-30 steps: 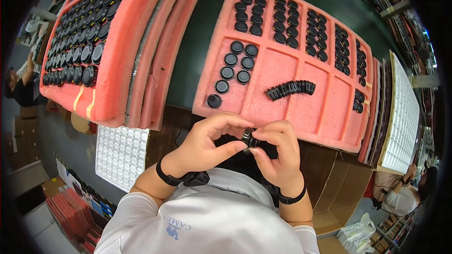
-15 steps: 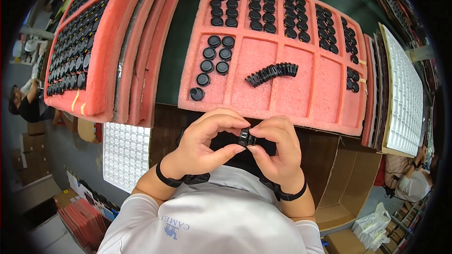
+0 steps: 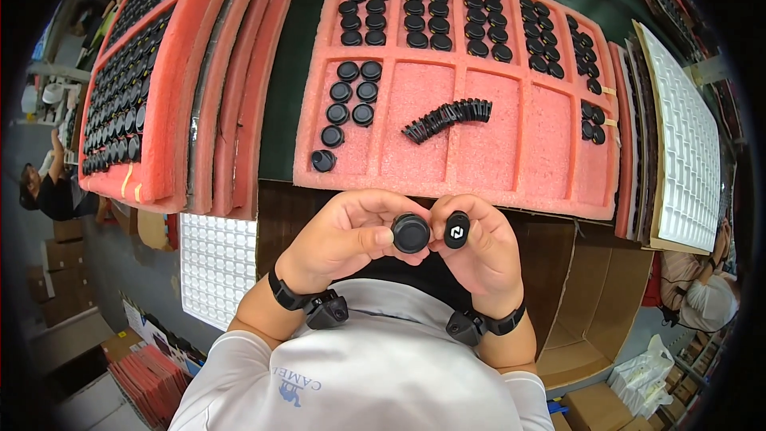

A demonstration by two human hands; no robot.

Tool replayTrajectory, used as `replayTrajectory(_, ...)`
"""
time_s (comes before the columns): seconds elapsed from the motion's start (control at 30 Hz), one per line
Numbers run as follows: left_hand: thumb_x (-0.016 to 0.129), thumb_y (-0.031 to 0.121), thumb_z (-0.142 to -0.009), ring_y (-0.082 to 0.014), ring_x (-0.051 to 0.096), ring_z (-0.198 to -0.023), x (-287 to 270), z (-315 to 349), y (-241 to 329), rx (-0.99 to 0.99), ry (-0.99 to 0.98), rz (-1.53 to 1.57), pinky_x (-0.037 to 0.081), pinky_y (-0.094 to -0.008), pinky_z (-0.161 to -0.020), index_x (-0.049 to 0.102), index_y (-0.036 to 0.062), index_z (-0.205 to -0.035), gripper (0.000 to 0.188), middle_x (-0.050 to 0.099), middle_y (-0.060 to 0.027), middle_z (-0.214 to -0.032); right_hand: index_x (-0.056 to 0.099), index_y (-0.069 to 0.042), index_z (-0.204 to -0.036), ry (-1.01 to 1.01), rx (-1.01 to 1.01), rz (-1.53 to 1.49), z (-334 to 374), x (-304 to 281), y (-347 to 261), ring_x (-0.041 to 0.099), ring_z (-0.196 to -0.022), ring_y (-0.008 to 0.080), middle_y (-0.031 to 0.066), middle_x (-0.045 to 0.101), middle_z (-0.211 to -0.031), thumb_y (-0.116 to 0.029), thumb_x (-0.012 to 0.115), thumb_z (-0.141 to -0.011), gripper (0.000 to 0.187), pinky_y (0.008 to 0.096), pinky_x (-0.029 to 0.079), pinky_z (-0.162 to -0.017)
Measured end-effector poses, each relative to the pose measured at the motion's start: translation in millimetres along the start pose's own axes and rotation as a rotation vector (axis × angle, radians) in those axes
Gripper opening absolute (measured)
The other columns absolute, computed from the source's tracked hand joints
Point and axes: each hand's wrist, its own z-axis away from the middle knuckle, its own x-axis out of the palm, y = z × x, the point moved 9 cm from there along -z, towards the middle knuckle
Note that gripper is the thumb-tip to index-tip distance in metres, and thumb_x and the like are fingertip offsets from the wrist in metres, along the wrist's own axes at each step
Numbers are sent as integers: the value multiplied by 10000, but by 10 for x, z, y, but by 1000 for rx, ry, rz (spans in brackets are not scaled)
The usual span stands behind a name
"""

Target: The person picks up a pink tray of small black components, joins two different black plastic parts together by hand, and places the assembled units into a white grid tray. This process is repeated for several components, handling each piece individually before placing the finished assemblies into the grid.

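Note:
My left hand [image 3: 345, 233] pinches a round black cap-like part [image 3: 412, 233] between thumb and fingers, its flat disc face turned up. Close beside it, my right hand [image 3: 488, 254] grips a small oval black piece [image 3: 456, 231] with a white mark on its face. The fingertips of both hands nearly meet. Just beyond them lies a pink foam tray [image 3: 415, 179] with compartments. Round black parts [image 3: 341, 92] stand in its near-left compartment and along the far row. A curved row of thin black pieces [image 3: 447, 118] lies across a divider in the tray's middle.
At the left, a tilted pink foam tray [image 3: 177, 88] full of black parts leans with more foam sheets. White moulded trays stand at the right [image 3: 692, 144] and lower left [image 3: 217, 267]. An open cardboard box [image 3: 590, 303] sits right of my body. Other people are at both sides.
Both hands were together on one small black part; now each holds a separate piece, turned face up. The tray appears slightly further left in view.

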Motion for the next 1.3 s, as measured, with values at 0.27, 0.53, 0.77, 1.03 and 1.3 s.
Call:
replayTrajectory(0.27,683,164,-805,-239,619,-852,28,-22,27,79,-19,-97,520,-334,-762,541,-65,-1087,391,596,-174,-996,527,52,-1098,85,-31,78,23,-50,-34,537,-843,134,65,583,-922,-231,568,-903,346,246,420,-760)
replayTrajectory(0.53,648,-76,-743,-174,552,-991,108,24,266,355,-1,-509,458,-294,-867,511,-34,-1077,364,522,-102,-1074,509,32,-1046,147,-334,799,69,108,-362,471,-739,136,66,490,-817,-276,571,-893,350,250,386,-676)
replayTrajectory(0.77,681,-20,-724,-192,524,-958,277,80,311,489,-13,-798,438,-312,-859,500,-28,-1035,360,501,-147,-1042,528,-12,-1016,92,-485,981,41,225,-313,420,-666,94,23,478,-787,-119,549,-887,169,228,360,-614)
replayTrajectory(1.03,685,-57,-712,-174,529,-974,250,95,308,485,-48,-747,455,-294,-851,511,-25,-1070,399,505,-123,-1074,466,-14,-1045,61,-352,603,7,198,-173,408,-674,84,27,476,-847,-141,489,-922,178,223,354,-612)
replayTrajectory(1.3,669,-54,-708,-198,531,-967,299,96,310,489,-58,-803,441,-321,-857,504,-24,-1036,369,505,-153,-1055,433,-10,-1068,7,-378,499,9,219,-176,413,-712,75,40,470,-897,-83,482,-912,179,209,360,-641)
